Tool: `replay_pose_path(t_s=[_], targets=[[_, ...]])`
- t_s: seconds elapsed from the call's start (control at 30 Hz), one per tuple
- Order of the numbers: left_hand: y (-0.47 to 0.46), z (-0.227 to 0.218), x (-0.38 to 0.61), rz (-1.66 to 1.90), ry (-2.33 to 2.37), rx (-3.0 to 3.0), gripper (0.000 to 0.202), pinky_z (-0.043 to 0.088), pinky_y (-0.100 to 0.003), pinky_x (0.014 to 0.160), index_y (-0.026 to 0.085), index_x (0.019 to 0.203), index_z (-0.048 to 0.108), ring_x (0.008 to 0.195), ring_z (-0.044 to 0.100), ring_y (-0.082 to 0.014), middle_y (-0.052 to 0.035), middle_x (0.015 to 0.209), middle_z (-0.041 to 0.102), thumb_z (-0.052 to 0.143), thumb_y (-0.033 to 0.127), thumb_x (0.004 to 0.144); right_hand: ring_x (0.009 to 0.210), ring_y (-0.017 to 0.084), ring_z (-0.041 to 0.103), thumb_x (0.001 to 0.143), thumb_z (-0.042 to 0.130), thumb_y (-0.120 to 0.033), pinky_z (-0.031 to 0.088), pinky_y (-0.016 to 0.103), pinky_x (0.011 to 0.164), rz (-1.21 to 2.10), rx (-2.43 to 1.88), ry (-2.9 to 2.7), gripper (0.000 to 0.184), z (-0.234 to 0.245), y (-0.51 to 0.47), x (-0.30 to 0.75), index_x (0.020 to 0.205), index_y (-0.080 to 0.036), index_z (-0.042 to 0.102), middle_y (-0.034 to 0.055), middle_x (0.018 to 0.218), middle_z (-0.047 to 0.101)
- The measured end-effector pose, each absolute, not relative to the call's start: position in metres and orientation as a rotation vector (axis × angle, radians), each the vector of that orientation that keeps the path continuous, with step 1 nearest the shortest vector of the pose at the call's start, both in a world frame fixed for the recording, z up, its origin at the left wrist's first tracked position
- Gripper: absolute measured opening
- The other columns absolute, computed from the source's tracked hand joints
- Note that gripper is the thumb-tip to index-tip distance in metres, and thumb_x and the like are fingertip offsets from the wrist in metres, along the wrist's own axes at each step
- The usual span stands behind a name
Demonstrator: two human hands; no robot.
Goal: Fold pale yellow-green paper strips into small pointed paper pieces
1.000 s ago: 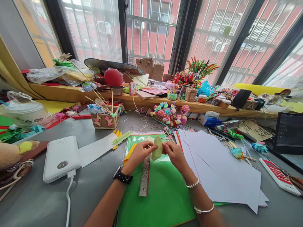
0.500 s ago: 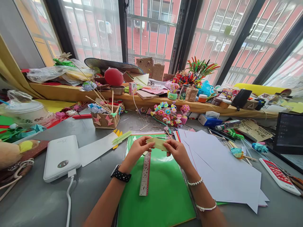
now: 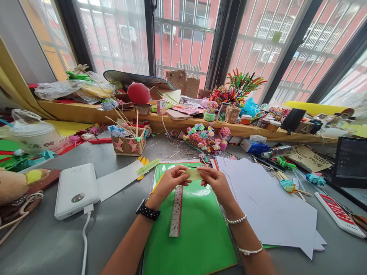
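Observation:
Between my two hands is a small strip of pale yellow-green paper point(image 3: 192, 175), held just above the green folder point(image 3: 197, 229). My left hand point(image 3: 173, 178) pinches the strip's left end with thumb and fingers. At the right end, my right hand point(image 3: 213, 178) grips it the same way. The fingers cover both ends of the strip. A ruler point(image 3: 176, 212) with a red edge lies on the folder below my left hand. Left of the hands, folded green and yellow paper strips point(image 3: 146, 167) rest on a white paper strip point(image 3: 120, 179).
A white power bank point(image 3: 77, 191) with a cable stands at left. White paper sheets point(image 3: 269, 206) are spread at right, beside a red-and-white calculator point(image 3: 340, 214). Behind are a cardboard box of sticks point(image 3: 129, 145), crocheted flowers point(image 3: 203, 135) and a tissue box point(image 3: 254, 145).
Both hands have shifted slightly and drawn a little closer along the paper strip, covering more of it. The strip looks more level now. The ruler stays on the folder.

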State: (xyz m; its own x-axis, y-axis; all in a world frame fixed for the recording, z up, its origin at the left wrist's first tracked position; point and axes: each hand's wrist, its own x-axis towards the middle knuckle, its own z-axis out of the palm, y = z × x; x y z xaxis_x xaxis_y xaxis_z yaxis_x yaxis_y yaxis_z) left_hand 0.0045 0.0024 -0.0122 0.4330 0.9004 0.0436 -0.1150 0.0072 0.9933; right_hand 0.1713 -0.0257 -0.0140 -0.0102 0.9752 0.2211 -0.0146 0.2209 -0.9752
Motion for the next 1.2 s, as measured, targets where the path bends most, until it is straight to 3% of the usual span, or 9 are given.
replay_pose_path(t_s=[0.67, 1.2], targets=[[-0.0013, -0.0093, 0.008, 0.945, 0.783, 1.397, 0.025, 0.049, -0.028, 0.067, 0.014, 0.082, 0.063, 0.068, 0.06, -0.0157, -0.0038, 0.077, 0.064, 0.062, 0.03, 0.062, 0.049, 0.009, 0.052, 0.068, 0.057, -0.033, 0.041, 0.021, 0.049, 1.061, -1.049, -1.288, 0.021, -0.0144, -0.0259, 0.1707, 0.071, -0.015, 0.065, 0.0003, 0.053, 0.058], [-0.0019, -0.0101, 0.0078, 1.005, 0.883, 1.502, 0.026, 0.046, -0.03, 0.069, 0.015, 0.081, 0.061, 0.075, 0.057, -0.0173, -0.0049, 0.082, 0.063, 0.06, 0.034, 0.062, 0.055, 0.013, 0.059, 0.065, 0.06, -0.031, 0.046, 0.025, 0.053, 1.024, -1.072, -1.359, 0.023, -0.0173, -0.0248, 0.1703, 0.082, -0.015, 0.061, 0.0021, 0.065, 0.062]])
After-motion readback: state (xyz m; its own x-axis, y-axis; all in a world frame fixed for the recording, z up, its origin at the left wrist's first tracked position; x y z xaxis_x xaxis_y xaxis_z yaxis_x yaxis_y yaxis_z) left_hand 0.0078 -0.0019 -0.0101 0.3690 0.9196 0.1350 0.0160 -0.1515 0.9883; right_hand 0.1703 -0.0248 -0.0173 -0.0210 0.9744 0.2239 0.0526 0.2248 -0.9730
